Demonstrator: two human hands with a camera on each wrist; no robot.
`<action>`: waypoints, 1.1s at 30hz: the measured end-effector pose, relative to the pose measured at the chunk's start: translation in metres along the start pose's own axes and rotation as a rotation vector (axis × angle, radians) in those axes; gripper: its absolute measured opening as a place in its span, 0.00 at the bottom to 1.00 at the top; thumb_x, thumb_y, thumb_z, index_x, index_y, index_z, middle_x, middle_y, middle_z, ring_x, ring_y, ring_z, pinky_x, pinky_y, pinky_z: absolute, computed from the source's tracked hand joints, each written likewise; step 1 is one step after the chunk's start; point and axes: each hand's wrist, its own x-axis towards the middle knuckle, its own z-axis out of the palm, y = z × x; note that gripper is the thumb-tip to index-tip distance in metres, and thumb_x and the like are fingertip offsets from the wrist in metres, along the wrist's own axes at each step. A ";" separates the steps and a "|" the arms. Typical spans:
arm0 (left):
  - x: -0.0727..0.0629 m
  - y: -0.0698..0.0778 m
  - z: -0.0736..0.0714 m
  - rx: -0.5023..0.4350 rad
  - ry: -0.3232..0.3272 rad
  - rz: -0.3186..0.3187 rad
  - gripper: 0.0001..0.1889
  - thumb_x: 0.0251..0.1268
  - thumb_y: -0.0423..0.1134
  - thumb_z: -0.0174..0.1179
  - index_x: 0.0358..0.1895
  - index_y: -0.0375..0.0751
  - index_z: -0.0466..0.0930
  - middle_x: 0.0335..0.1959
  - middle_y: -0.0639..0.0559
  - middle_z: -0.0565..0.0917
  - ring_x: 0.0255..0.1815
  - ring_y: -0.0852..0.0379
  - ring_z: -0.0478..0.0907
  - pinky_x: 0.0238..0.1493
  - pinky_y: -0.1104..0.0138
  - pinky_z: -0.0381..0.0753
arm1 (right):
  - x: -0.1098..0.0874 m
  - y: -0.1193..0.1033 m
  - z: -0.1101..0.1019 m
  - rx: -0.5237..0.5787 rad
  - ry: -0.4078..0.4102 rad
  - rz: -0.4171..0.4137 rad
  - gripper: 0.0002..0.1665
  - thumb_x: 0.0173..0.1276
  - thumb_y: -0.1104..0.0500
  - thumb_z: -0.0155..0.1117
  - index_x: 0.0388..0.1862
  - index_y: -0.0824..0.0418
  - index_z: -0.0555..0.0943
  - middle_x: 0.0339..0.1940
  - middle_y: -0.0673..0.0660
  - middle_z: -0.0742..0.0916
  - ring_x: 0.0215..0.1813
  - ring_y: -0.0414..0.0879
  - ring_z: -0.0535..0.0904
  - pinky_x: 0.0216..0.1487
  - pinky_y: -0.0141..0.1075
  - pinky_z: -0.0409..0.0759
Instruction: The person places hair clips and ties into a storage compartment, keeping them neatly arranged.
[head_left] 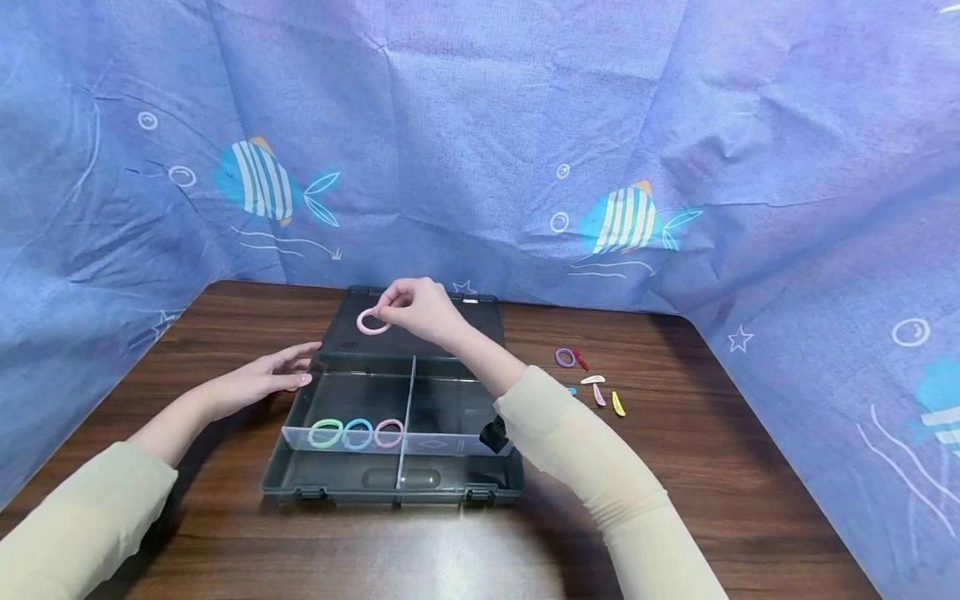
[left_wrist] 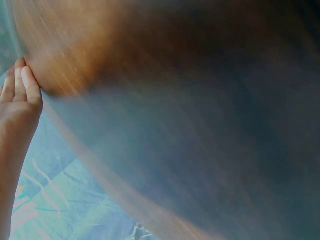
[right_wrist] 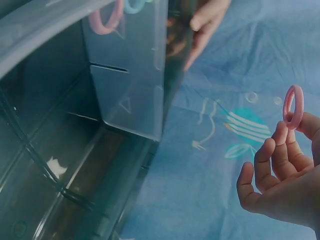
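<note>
My right hand [head_left: 423, 308] pinches a pink hair tie [head_left: 362, 323] between thumb and index finger, above the raised lid of a dark see-through box [head_left: 360, 498]. In the right wrist view the hair tie [right_wrist: 298, 107] stands upright at the fingertips, the other fingers loosely bent. At the box's left wall is my left hand [head_left: 258, 385], its fingers extended and fingertips right at the edge. Inside the box a green hair tie [head_left: 313, 439], a blue hair tie [head_left: 347, 440] and another pink hair tie [head_left: 378, 438] lie in a row by the clear front divider.
The open lid [head_left: 341, 333] lies back toward the fabric backdrop [head_left: 480, 125]. Right of the box, on the wooden table [head_left: 697, 467], are a purple hair tie [head_left: 557, 360], a red hair clip [head_left: 581, 360], white [head_left: 592, 380], pink [head_left: 598, 395] and yellow clips [head_left: 618, 404].
</note>
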 end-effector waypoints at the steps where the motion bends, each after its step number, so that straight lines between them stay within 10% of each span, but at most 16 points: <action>1: 0.000 0.000 0.000 -0.003 -0.001 0.001 0.35 0.73 0.47 0.47 0.76 0.45 0.42 0.72 0.29 0.52 0.72 0.33 0.50 0.64 0.38 0.54 | 0.001 0.000 0.003 -0.007 -0.002 -0.003 0.06 0.61 0.55 0.68 0.30 0.57 0.84 0.25 0.49 0.86 0.28 0.39 0.76 0.28 0.28 0.67; 24: -0.003 0.004 -0.001 -0.005 -0.018 0.003 0.36 0.72 0.48 0.48 0.76 0.45 0.42 0.71 0.28 0.52 0.71 0.32 0.52 0.63 0.37 0.55 | 0.010 0.013 0.070 -0.188 -0.175 0.043 0.05 0.61 0.57 0.67 0.29 0.57 0.85 0.20 0.46 0.86 0.24 0.34 0.75 0.26 0.22 0.69; 33: -0.004 0.005 -0.001 -0.011 -0.016 -0.001 0.35 0.73 0.47 0.47 0.76 0.45 0.41 0.72 0.28 0.50 0.72 0.31 0.48 0.63 0.36 0.54 | 0.006 0.019 0.087 -0.087 -0.256 0.077 0.05 0.61 0.60 0.69 0.28 0.58 0.81 0.19 0.50 0.84 0.19 0.40 0.78 0.21 0.26 0.76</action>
